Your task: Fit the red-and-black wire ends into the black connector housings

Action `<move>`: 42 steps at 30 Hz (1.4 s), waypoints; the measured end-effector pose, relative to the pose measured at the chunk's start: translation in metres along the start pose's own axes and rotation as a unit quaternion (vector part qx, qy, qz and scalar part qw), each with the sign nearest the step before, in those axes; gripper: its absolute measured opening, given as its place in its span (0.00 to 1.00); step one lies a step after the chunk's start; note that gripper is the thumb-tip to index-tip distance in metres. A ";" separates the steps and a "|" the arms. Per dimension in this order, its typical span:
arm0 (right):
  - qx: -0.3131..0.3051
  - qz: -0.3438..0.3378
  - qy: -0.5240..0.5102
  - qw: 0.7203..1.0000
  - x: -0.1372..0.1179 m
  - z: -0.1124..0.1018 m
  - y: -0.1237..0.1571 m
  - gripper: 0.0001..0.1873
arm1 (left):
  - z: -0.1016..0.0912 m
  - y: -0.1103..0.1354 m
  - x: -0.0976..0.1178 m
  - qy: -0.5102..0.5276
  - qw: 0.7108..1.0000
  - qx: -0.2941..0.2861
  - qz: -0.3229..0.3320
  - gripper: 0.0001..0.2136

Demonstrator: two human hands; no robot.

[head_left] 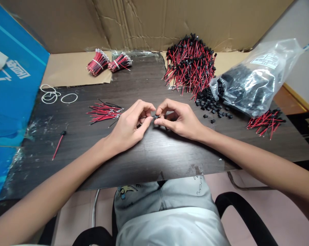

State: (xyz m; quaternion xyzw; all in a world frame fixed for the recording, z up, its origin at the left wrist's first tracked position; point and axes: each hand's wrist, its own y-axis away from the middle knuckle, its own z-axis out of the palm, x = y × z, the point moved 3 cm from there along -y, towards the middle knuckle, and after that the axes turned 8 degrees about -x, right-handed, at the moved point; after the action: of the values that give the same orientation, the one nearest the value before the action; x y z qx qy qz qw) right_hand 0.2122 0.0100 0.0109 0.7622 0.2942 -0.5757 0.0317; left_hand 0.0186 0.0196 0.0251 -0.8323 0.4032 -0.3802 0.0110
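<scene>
Over the middle of the dark table my two hands meet fingertip to fingertip. My left hand (134,123) pinches a thin black wire that runs toward the other hand. Between thumb and forefinger, my right hand (178,118) grips a small black connector housing (157,116). The wire's end reaches the housing; whether it sits inside I cannot tell. Just left of my left hand lies a loose spread of red and black wires (103,112) with metal terminals. To the right of my right hand, loose black housings (208,100) spill from a clear plastic bag (257,78).
A large heap of wired connectors (190,65) is at the back. Two banded wire bundles (98,63) lie back left, near white rubber bands (69,98). A single wired connector (58,145) lies front left, a smaller pile (266,123) far right. Cardboard (154,24) walls the rear.
</scene>
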 end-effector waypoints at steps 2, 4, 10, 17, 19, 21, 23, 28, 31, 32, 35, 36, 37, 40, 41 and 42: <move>-0.001 0.000 -0.010 1.000 0.000 0.000 0.000 0.20 | -0.001 0.000 -0.002 0.006 1.000 0.008 -0.002 0.06; 0.002 -0.001 -0.004 1.000 0.000 0.000 0.001 0.20 | -0.001 0.000 -0.003 0.008 1.000 0.017 0.004 0.06; 0.001 -0.023 0.051 0.998 0.002 0.002 -0.001 0.15 | 0.003 0.000 -0.006 0.044 0.998 0.050 0.011 0.05; -0.012 -0.018 0.062 0.998 0.001 0.003 -0.002 0.07 | 0.007 -0.001 -0.005 0.058 0.996 0.063 0.018 0.06; -0.006 -0.011 0.049 0.999 0.001 0.002 -0.002 0.08 | 0.006 -0.002 -0.003 0.031 0.997 0.061 0.026 0.05; 0.009 0.006 0.032 0.999 0.002 0.001 -0.002 0.09 | 0.001 -0.003 -0.003 -0.007 0.998 0.059 0.035 0.04; 0.036 0.024 0.015 0.999 0.003 -0.001 -0.002 0.10 | -0.009 -0.005 -0.007 -0.047 0.996 0.061 0.042 0.04; 0.134 0.051 -0.020 0.990 0.012 -0.015 -0.003 0.13 | -0.056 -0.011 -0.040 -0.116 0.988 0.101 -0.022 0.08; 0.159 0.061 -0.024 0.985 0.017 -0.022 -0.004 0.14 | -0.082 -0.012 -0.056 -0.121 0.985 0.086 -0.087 0.09; 0.160 0.064 -0.023 0.985 0.018 -0.023 -0.004 0.14 | -0.085 -0.012 -0.057 -0.128 0.986 0.049 -0.096 0.09; 0.155 0.071 -0.014 0.985 0.020 -0.023 -0.004 0.13 | -0.082 -0.011 -0.048 -0.169 0.978 -0.054 -0.108 0.07; 0.153 0.071 -0.010 0.986 0.020 -0.023 -0.004 0.13 | -0.078 -0.011 -0.043 -0.179 0.974 -0.085 -0.108 0.06; 0.152 0.070 -0.006 0.986 0.020 -0.023 -0.004 0.13 | -0.073 -0.010 -0.039 -0.179 0.973 -0.109 -0.101 0.06; 0.150 0.067 0.002 0.986 0.020 -0.022 -0.003 0.13 | -0.059 -0.010 -0.032 -0.181 0.970 -0.145 -0.077 0.06; 0.148 0.066 0.004 0.987 0.019 -0.022 -0.003 0.13 | -0.055 -0.010 -0.031 -0.182 0.970 -0.150 -0.063 0.05; 0.145 0.066 0.007 0.987 0.019 -0.022 -0.004 0.13 | -0.051 -0.010 -0.032 -0.183 0.970 -0.152 -0.048 0.05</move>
State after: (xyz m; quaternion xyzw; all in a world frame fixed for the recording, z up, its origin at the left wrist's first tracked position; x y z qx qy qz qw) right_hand 0.2326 0.0294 0.0020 0.7804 0.1568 -0.6036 -0.0438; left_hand -0.0196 0.0625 0.0446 -0.8982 0.4066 -0.1555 -0.0607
